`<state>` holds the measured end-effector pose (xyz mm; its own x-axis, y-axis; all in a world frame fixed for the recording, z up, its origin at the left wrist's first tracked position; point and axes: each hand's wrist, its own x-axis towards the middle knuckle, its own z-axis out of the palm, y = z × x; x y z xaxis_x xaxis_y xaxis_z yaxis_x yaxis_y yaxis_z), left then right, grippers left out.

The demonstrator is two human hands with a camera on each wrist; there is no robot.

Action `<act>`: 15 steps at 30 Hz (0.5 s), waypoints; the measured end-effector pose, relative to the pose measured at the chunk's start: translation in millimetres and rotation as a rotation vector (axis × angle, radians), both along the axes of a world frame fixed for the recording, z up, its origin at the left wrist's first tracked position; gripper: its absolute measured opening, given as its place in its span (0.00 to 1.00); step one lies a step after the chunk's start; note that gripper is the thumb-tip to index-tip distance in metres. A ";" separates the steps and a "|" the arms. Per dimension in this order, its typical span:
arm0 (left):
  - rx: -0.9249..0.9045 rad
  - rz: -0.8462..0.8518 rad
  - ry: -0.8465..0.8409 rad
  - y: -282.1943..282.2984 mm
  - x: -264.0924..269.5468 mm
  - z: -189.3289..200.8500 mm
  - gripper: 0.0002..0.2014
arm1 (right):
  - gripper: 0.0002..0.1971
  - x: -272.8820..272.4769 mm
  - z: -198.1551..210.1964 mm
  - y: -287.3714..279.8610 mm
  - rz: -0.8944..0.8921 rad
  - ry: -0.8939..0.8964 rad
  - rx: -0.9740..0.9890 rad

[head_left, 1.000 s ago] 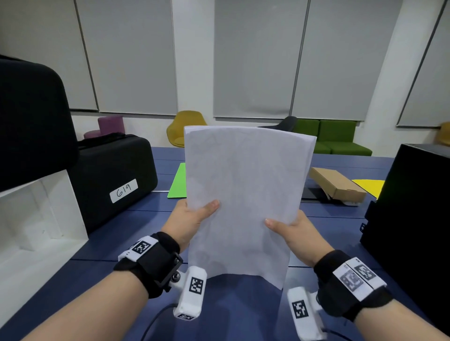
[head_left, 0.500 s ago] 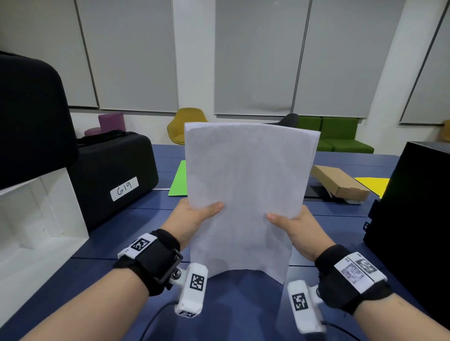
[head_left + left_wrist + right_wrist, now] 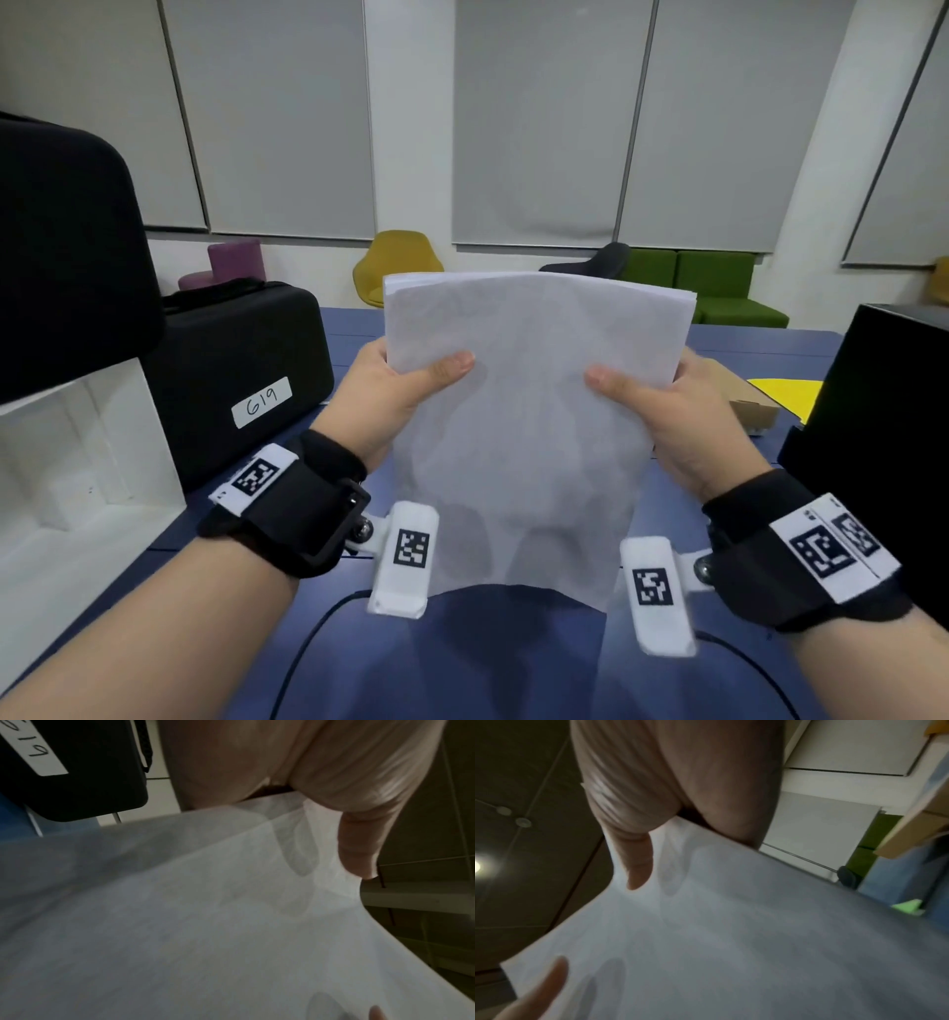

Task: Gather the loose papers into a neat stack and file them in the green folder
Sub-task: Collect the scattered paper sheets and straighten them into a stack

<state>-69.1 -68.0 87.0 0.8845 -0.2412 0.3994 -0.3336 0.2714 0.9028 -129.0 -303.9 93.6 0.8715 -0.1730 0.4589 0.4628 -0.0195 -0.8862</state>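
A stack of white papers (image 3: 529, 411) stands upright over the blue table (image 3: 462, 663), its top edges nearly even. My left hand (image 3: 390, 401) grips its left edge and my right hand (image 3: 683, 411) grips its right edge, thumbs on the near face, fingers behind. The left wrist view shows the papers (image 3: 205, 923) under my left hand's thumb (image 3: 359, 845). The right wrist view shows the sheets (image 3: 731, 943) with my right hand's thumb (image 3: 639, 862) on them. In the head view the stack hides the green folder; a small green patch (image 3: 908, 907) beyond the papers may be it.
A black case labelled G19 (image 3: 241, 380) and a white open box (image 3: 77, 462) stand at the left. A tall black box (image 3: 883, 437) stands at the right, with a cardboard box (image 3: 755, 411) and a yellow sheet (image 3: 785, 395) behind my right hand. A cable (image 3: 308, 632) lies near me.
The stack has dropped lower between my hands, which now hold it nearer its top. The green folder, seen earlier left of the stack, is now hidden behind it.
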 end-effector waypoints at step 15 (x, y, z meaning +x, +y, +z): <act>0.047 0.048 -0.073 -0.6 -17.4 -3.1 0.11 | 0.16 -16.7 72.3 22.5 -0.667 -0.211 -1.149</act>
